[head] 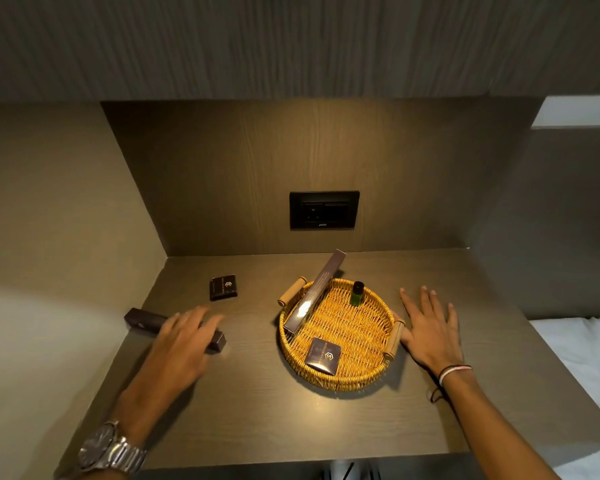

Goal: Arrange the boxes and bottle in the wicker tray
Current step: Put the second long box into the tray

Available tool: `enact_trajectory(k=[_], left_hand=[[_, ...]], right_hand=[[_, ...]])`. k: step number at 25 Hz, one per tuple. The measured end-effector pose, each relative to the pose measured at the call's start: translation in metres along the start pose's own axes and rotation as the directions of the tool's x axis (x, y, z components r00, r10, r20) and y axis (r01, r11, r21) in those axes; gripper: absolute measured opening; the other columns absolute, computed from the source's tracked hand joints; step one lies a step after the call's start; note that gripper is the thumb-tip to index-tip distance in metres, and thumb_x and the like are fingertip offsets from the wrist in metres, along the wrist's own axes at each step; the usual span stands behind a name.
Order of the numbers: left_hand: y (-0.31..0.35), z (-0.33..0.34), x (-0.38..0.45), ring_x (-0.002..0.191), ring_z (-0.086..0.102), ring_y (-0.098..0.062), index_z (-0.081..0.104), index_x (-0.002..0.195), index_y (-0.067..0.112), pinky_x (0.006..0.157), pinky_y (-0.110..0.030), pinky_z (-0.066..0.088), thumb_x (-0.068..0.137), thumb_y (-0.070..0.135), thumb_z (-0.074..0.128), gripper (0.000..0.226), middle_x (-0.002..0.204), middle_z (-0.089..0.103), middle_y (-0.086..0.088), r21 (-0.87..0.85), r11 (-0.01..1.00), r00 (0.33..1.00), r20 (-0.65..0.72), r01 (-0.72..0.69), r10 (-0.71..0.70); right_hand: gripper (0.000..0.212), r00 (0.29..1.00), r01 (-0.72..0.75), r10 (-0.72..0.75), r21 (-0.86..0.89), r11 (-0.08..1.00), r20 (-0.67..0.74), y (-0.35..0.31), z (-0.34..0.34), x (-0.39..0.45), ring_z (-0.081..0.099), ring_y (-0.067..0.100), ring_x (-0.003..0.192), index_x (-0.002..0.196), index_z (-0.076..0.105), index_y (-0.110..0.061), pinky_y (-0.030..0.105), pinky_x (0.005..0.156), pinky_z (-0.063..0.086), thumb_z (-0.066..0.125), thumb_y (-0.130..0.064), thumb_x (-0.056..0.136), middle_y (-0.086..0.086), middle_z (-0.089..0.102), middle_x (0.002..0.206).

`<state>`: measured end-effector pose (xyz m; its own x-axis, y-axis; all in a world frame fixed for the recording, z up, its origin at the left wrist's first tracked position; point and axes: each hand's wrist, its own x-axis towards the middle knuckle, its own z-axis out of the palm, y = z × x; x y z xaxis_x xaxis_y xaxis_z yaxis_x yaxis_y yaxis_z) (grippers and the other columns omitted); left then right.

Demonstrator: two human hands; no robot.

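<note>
A round wicker tray [354, 375] with two wooden handles sits mid-shelf. Inside it a small green bottle [356, 293] stands upright at the back, a long dark box [317, 292] leans over the back-left rim, and a small square dark box [323, 355] lies at the front. Left of the tray a long dark box [142, 320] lies on the shelf, partly hidden under my left hand [181, 341], whose fingers are spread and blurred over it. Another small square dark box [223, 287] lies behind it. My right hand [430, 330] rests flat and open beside the tray's right handle.
The dark wooden shelf [257, 410] sits in a niche with walls at the left, back and right. A black wall socket [324, 210] is on the back panel above the tray. White bedding [582, 368] lies to the right of the shelf.
</note>
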<state>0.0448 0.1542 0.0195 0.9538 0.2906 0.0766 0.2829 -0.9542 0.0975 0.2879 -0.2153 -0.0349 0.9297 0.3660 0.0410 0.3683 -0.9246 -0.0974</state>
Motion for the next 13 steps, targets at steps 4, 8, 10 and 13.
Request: enact_trajectory(k=[4,8,10,13], left_hand=[[-0.017,-0.014,0.001,0.122,0.056,-0.017,0.057,0.13,0.024,0.115,-0.039,0.033,0.091,0.011,0.067,0.042,0.129,0.065,-0.002,0.039,0.999,0.997,0.077,0.004,-0.007],[0.023,-0.054,0.012,0.1,0.063,-0.025,0.049,0.142,0.014,0.089,-0.044,0.052,0.092,0.014,0.068,0.053,0.114,0.067,-0.009,-0.194,0.98,0.986,-0.163,-0.047,0.015],[0.062,-0.075,0.022,0.09,0.059,-0.018,0.046,0.145,0.016,0.077,-0.038,0.053,0.09,0.018,0.072,0.061,0.106,0.062,-0.006,-0.293,0.941,0.954,-0.287,-0.169,0.082],[0.128,-0.087,0.045,0.091,0.061,-0.018,0.05,0.14,0.023,0.079,-0.039,0.056,0.088,0.033,0.074,0.059,0.104,0.064,-0.002,-0.393,0.865,0.925,-0.333,-0.313,0.183]], right_hand=[[0.078,1.0,-0.002,0.002,0.022,1.0,0.005,0.0,-0.002,0.0,0.005,0.03,0.153,0.156,0.007,-0.032,0.058,0.122,0.008,0.014,-0.073,0.09,0.015,0.008,0.166],[0.077,1.0,-0.009,0.009,0.018,1.0,0.011,-0.003,-0.002,-0.001,0.003,0.03,0.154,0.156,0.006,-0.032,0.058,0.122,0.007,0.015,-0.072,0.091,0.015,0.007,0.166],[0.077,1.0,-0.013,0.013,0.014,1.0,0.009,-0.004,-0.003,-0.001,0.003,0.03,0.154,0.156,0.007,-0.032,0.057,0.122,0.008,0.014,-0.072,0.091,0.015,0.007,0.166],[0.076,1.0,-0.016,0.016,0.024,1.0,0.009,-0.005,-0.005,-0.001,0.003,0.029,0.154,0.156,0.007,-0.032,0.056,0.122,0.008,0.014,-0.072,0.091,0.014,0.007,0.166]])
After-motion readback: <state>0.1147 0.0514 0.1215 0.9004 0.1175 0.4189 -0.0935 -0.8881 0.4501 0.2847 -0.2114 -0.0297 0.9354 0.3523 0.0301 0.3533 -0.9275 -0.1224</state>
